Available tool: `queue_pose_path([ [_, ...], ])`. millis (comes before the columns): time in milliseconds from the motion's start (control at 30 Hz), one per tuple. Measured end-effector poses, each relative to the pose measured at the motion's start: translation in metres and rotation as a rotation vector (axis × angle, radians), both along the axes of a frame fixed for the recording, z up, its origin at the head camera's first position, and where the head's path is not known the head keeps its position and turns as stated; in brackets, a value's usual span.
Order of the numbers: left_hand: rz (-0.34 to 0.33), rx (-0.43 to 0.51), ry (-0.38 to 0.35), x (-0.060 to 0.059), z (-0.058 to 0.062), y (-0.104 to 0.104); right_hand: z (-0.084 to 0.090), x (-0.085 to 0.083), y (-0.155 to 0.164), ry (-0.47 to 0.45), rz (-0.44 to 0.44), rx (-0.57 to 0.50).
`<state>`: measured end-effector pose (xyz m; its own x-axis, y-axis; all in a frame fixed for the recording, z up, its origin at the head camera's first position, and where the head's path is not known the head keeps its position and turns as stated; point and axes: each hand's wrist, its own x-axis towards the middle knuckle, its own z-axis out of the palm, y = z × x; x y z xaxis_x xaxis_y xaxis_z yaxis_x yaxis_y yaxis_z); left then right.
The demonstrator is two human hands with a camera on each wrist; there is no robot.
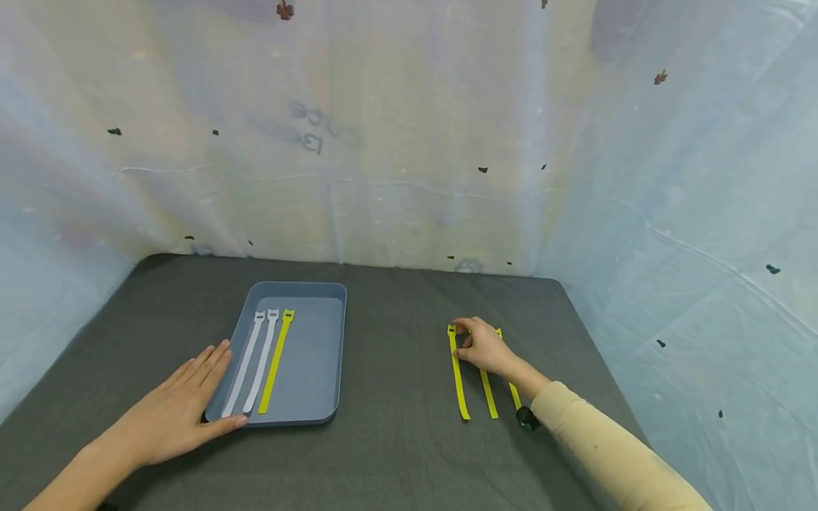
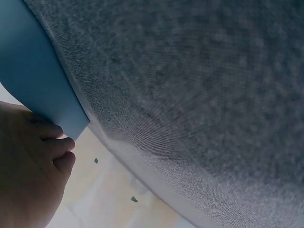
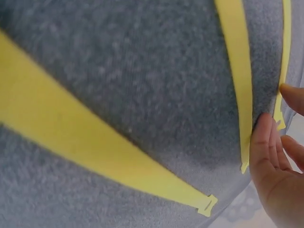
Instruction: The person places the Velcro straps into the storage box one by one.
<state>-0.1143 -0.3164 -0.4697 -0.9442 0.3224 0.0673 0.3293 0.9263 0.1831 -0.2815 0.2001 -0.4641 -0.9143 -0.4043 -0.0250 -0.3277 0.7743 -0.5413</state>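
My left hand (image 1: 175, 419) lies with straight fingers along the left rim of a blue-grey tray (image 1: 313, 355), thumb at its near corner. Inside the tray are two white cable ties (image 1: 246, 365) and a yellow one (image 1: 276, 362), side by side. My right hand (image 1: 482, 344) reaches over the leftmost of three yellow hook-and-loop cable ties (image 1: 458, 380) on the table. Thumb and forefinger stand apart, their tips at that tie near its slotted head. Behind the hand, the middle yellow tie (image 1: 488, 394) and the right yellow tie (image 3: 95, 142) are partly hidden in the head view.
A dark grey cloth (image 1: 396, 341) covers the table. Pale plastic sheeting (image 1: 409, 142) hangs behind the table and at both sides. A small dark round object (image 1: 527, 419) shows at the right wrist.
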Motion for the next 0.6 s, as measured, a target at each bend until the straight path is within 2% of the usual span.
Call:
queue_pose_path([
  [333,0.003,0.004,-0.003,0.0009,0.0013,0.0007,0.0044,-0.0043,0.0017,-0.091,0.002,0.017],
  [600,0.008,-0.001,-0.002,0.0022,0.0030,0.0018,0.0054,-0.0055,0.0026,-0.137,-0.004,-0.024],
])
